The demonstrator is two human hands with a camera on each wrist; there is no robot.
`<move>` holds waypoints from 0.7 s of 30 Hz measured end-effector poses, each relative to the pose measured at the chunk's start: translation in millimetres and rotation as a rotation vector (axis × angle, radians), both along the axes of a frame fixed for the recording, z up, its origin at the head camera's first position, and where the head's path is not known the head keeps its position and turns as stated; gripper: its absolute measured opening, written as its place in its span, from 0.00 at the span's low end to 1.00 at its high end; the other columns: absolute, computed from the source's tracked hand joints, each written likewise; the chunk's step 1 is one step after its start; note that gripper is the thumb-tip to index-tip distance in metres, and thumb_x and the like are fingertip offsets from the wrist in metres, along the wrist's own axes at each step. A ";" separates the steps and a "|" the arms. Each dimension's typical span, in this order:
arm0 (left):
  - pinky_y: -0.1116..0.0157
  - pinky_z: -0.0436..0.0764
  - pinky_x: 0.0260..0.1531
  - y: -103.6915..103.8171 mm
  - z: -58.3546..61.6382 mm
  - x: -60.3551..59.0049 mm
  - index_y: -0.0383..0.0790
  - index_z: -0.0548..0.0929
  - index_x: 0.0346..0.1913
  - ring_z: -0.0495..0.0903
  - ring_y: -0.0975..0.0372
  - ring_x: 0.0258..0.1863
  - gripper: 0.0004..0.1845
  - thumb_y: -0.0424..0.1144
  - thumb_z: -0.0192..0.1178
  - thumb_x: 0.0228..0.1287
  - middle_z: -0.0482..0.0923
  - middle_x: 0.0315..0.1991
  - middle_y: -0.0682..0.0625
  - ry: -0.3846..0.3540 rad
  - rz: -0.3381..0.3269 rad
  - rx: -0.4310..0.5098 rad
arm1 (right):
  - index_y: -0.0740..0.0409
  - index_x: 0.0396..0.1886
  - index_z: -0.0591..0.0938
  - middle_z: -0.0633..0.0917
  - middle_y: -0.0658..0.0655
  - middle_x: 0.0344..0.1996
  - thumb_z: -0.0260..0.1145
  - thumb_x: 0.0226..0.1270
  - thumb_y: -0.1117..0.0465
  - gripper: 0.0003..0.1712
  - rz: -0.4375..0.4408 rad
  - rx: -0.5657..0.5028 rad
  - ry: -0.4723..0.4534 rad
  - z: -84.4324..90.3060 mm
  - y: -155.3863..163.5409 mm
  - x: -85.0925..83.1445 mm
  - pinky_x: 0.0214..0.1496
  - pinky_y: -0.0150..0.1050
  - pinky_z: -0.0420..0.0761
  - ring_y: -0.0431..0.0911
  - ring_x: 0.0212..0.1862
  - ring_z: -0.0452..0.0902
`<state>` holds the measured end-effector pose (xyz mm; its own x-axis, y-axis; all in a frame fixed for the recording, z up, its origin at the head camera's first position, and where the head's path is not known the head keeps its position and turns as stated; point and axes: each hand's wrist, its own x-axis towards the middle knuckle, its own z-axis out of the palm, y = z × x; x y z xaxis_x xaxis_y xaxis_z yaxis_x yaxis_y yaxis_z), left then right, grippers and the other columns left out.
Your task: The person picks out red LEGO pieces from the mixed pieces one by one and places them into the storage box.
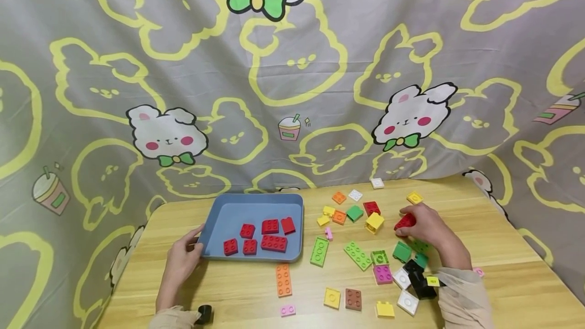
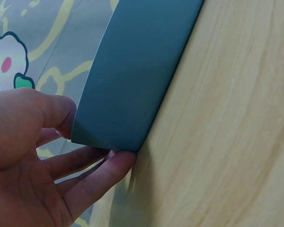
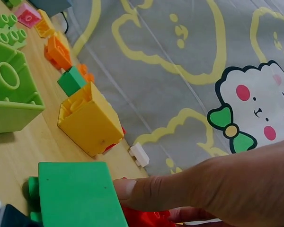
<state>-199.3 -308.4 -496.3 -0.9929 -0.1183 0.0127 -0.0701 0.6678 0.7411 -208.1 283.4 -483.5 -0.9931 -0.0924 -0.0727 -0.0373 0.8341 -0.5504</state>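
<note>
Wooden table [image 1: 502, 248] with scattered bricks, rabbit-print cloth [image 1: 137, 65] draped behind.

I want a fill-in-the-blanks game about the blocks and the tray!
1. Every block lying in the blue tray is the colour ____.
2. The left hand holds the tray by its ____ edge.
3. The right hand grips a block coloured ____.
4. The table under the blocks is made of ____.

Missing words: red; left; red; wood
</note>
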 end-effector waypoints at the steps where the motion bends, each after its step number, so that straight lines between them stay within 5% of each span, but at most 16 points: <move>1: 0.69 0.82 0.30 0.2 0.1 -0.1 0.34 0.74 0.72 0.83 0.45 0.49 0.28 0.26 0.51 0.69 0.79 0.56 0.25 0.000 0.000 0.002 | 0.79 0.55 0.80 0.83 0.69 0.44 0.82 0.54 0.61 0.35 -0.002 0.000 -0.005 -0.3 0.1 0.2 0.41 0.47 0.80 0.55 0.42 0.76; 21: 0.70 0.81 0.30 0.2 -0.7 -1.4 0.34 0.74 0.72 0.84 0.46 0.48 0.28 0.26 0.52 0.69 0.80 0.55 0.26 0.006 0.001 -0.005 | 0.79 0.52 0.81 0.84 0.67 0.41 0.80 0.56 0.60 0.31 0.003 0.007 -0.013 2.5 -0.9 0.0 0.41 0.48 0.83 0.55 0.40 0.77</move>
<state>-200.7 -308.2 -497.0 -0.9927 -0.1192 0.0188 -0.0666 0.6712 0.7383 -208.1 282.5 -481.0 -0.9918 -0.0945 -0.0859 -0.0326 0.8375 -0.5454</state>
